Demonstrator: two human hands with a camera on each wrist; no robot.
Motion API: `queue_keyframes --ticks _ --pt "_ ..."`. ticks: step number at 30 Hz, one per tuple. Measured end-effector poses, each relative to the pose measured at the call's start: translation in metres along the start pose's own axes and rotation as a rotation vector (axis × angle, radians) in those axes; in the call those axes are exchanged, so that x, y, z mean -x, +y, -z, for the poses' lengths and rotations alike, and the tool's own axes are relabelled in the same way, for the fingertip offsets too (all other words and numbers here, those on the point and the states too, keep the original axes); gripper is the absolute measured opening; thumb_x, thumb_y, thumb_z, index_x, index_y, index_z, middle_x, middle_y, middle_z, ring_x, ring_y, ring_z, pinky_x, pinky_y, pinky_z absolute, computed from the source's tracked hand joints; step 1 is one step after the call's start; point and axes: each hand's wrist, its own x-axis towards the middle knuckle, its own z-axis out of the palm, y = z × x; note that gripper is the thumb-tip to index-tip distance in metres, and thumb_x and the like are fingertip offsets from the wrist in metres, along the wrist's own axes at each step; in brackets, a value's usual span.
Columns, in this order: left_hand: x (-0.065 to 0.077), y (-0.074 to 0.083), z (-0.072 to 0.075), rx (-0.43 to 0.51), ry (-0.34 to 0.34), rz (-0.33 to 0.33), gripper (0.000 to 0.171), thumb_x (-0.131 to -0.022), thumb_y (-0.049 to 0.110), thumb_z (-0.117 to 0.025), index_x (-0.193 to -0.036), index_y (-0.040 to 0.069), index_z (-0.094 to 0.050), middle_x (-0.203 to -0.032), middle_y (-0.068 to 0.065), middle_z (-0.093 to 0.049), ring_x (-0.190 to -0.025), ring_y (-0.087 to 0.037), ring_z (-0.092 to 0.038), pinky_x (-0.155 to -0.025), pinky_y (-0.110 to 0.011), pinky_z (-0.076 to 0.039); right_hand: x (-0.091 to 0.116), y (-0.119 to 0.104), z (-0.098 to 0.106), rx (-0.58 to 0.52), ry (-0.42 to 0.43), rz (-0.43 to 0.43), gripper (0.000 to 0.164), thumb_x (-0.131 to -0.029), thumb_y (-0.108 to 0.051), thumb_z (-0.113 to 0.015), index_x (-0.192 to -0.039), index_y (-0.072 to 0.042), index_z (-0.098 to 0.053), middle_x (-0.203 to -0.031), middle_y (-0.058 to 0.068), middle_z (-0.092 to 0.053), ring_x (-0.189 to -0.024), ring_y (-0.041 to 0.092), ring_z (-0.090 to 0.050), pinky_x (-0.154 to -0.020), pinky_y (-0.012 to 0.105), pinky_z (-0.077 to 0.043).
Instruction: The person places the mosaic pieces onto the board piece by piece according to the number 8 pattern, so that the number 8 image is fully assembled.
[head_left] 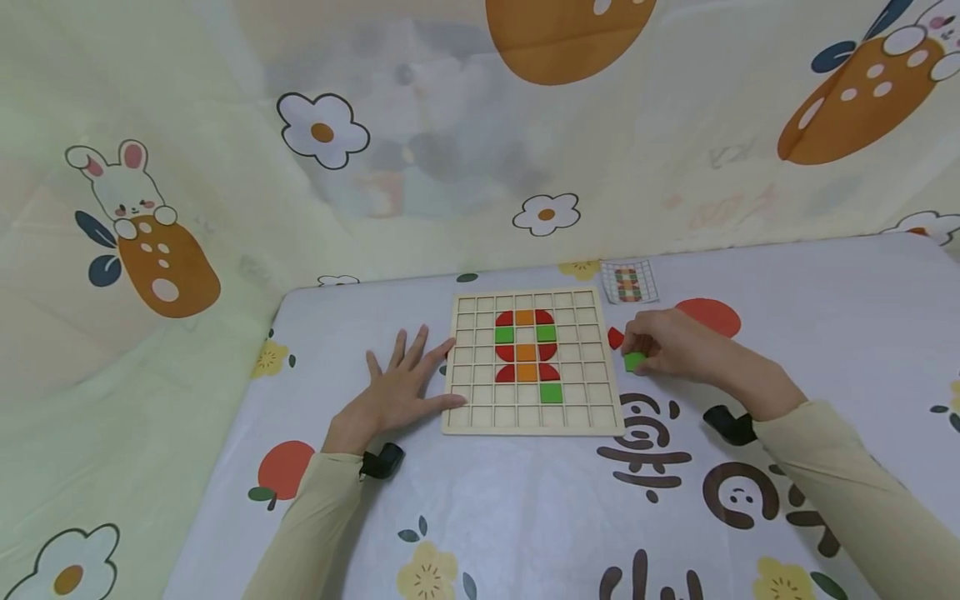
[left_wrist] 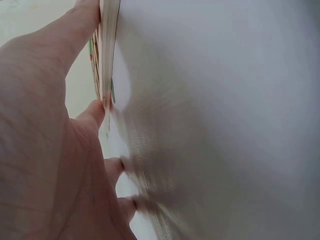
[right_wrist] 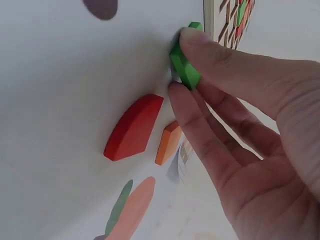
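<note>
A wooden grid board (head_left: 581,417) lies on the table, with red rounded, orange square and green square blocks set in its middle columns. My left hand (head_left: 392,398) is spread at the board's left side, the thumb and forefinger touching its edge; the left wrist view shows the same contact. Just right of the board, my right hand (head_left: 678,350) pinches a green square block (right_wrist: 185,65) between thumb and fingertips. Close by on the table are a red quarter-round block (right_wrist: 134,129) and an orange block (right_wrist: 169,142), the latter hidden by the hand in the head view.
Behind the board's right corner lies a small pattern card (head_left: 630,282) printed with a coloured grid. A white cloth with fruit and lettering prints covers the table (head_left: 487,508). A hanging printed curtain (head_left: 442,192) rises along the back and left.
</note>
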Motion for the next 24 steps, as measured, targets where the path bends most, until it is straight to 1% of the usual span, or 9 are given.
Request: queue_keyframes --ticks 8,11,15,18,21,24 --pt "0.001 0.002 0.001 0.002 0.001 -0.002 0.095 -0.091 0.072 -0.060 -0.168 0.034 -0.020 -0.176 -0.011 0.004 -0.159 -0.041 0.014 -0.112 -0.081 0.013 0.007 -0.002 -0.008 0.025 0.119 0.037 0.026 -0.078 0.005 -0.089 -0.086 -0.008 -0.068 -0.083 -0.002 -0.064 -0.078 0.017 -0.059 -0.071 0.032 -0.056" --pt "0.000 0.001 0.000 -0.001 0.001 0.000 0.096 -0.091 0.073 -0.059 -0.169 0.034 -0.020 -0.176 -0.011 0.004 -0.159 -0.041 0.015 -0.112 -0.081 0.013 0.010 -0.004 -0.009 0.027 0.144 0.046 0.027 -0.077 0.004 -0.089 -0.084 -0.009 -0.067 -0.081 -0.002 -0.064 -0.077 0.017 -0.058 -0.069 0.032 -0.055" --pt "-0.001 0.000 -0.001 -0.004 0.002 0.000 0.096 -0.090 0.074 -0.058 -0.169 0.034 -0.019 -0.176 -0.011 0.004 -0.159 -0.041 0.015 -0.112 -0.081 0.012 0.010 -0.011 -0.009 0.023 0.178 0.065 0.025 -0.078 0.007 -0.088 -0.085 -0.007 -0.069 -0.081 -0.001 -0.064 -0.076 0.017 -0.057 -0.068 0.031 -0.053" --pt "-0.002 0.000 -0.001 -0.007 -0.005 0.006 0.096 -0.090 0.074 -0.058 -0.169 0.035 -0.018 -0.176 -0.010 0.005 -0.159 -0.041 0.016 -0.112 -0.081 0.013 0.008 -0.022 -0.008 0.007 0.214 0.084 0.023 -0.078 0.009 -0.086 -0.086 -0.006 -0.070 -0.083 0.001 -0.065 -0.078 0.019 -0.059 -0.068 0.031 -0.055" --pt "-0.001 0.000 0.000 -0.008 -0.007 0.008 0.096 -0.091 0.074 -0.058 -0.169 0.035 -0.018 -0.176 -0.010 0.005 -0.159 -0.040 0.016 -0.112 -0.081 0.013 0.000 -0.044 -0.011 -0.043 0.220 0.097 0.021 -0.081 0.007 -0.086 -0.090 -0.005 -0.072 -0.087 0.003 -0.066 -0.081 0.020 -0.060 -0.071 0.031 -0.057" --pt "-0.002 0.000 0.000 -0.002 -0.005 0.006 0.096 -0.091 0.074 -0.058 -0.169 0.034 -0.018 -0.176 -0.010 0.005 -0.159 -0.040 0.016 -0.112 -0.080 0.013 -0.011 -0.066 -0.019 -0.123 0.182 0.137 0.017 -0.084 0.006 -0.084 -0.094 -0.004 -0.073 -0.092 0.002 -0.069 -0.084 0.020 -0.063 -0.075 0.032 -0.058"
